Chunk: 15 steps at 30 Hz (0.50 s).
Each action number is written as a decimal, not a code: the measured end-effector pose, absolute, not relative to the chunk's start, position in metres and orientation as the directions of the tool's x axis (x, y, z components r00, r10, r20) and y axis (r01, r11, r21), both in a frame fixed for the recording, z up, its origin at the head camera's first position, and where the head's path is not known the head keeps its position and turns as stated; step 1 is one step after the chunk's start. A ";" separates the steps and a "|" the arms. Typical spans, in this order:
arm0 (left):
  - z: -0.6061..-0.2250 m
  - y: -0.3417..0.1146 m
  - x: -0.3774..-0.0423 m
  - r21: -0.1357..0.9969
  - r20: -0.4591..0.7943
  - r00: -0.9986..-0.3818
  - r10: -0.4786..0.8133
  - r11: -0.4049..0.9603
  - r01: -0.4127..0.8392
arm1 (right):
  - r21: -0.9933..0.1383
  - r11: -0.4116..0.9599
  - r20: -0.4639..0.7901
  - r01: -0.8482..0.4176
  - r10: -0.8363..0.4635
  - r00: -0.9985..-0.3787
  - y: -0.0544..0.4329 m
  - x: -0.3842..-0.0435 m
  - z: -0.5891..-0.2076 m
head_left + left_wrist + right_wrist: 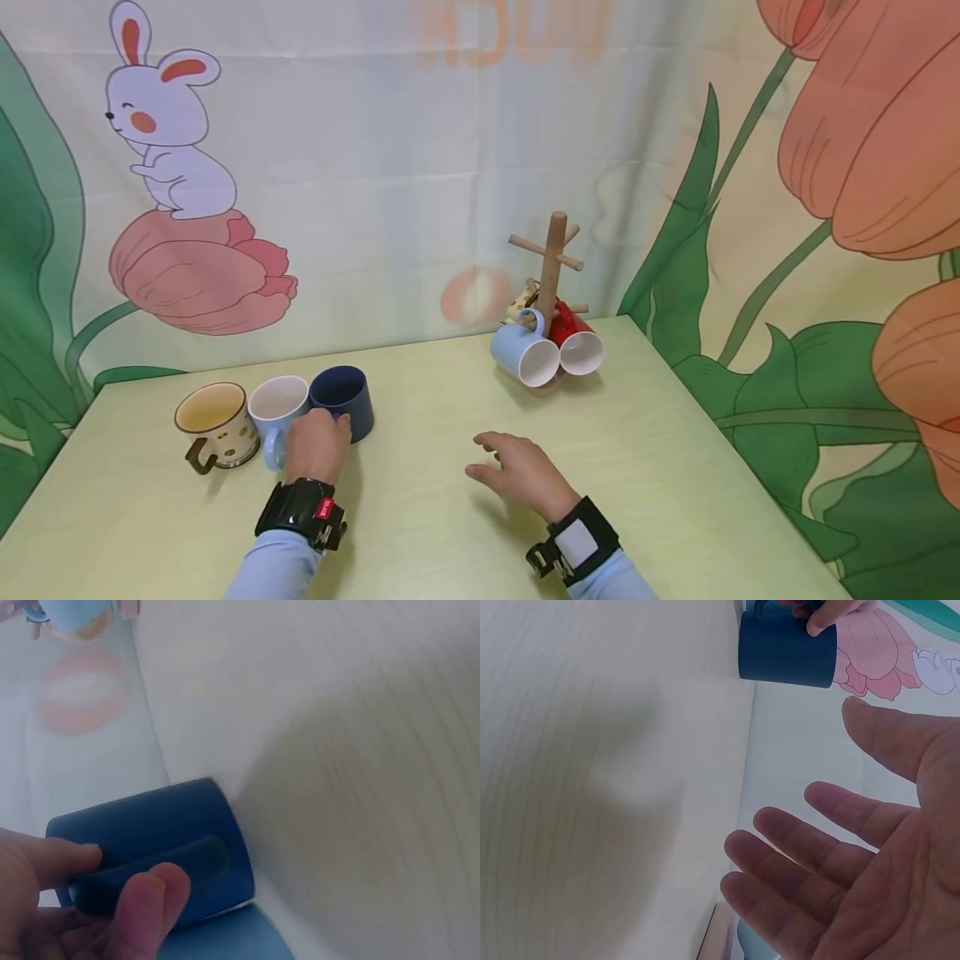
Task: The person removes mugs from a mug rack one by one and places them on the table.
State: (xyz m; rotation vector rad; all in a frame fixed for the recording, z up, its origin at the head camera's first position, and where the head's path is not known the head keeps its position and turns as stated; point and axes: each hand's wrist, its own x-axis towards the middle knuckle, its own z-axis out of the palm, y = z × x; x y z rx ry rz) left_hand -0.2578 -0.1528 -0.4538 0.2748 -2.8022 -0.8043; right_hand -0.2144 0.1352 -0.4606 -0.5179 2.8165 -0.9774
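On the left, beside a light blue mug (266, 423), a dark blue mug (360, 412) is gripped at its handle (202, 857) by the left hand (318, 446) — the right hand (522, 473), fingers (784, 889) loosely spread, is held over the table (420, 508). Far right, mugs (517, 350) are hung on a rack (552, 262).
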 end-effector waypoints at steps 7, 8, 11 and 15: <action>-0.450 -0.156 -0.252 0.491 0.106 -0.979 -0.172 0.865 -0.099 | -0.624 0.737 -0.016 -0.261 -0.346 -0.938 0.135 -0.215 -0.460; -0.450 -0.158 -0.250 0.481 0.105 -0.982 -0.159 0.872 -0.089 | -0.625 0.737 -0.019 -0.258 -0.344 -0.939 0.135 -0.215 -0.460; -0.450 -0.162 -0.243 0.427 0.102 -0.986 -0.131 0.901 -0.075 | -0.624 0.739 -0.021 -0.253 -0.340 -0.940 0.136 -0.216 -0.459; -0.446 -0.168 -0.230 0.351 0.047 -0.993 -0.112 0.932 -0.089 | -0.614 0.743 0.002 -0.266 -0.336 -0.942 0.138 -0.217 -0.458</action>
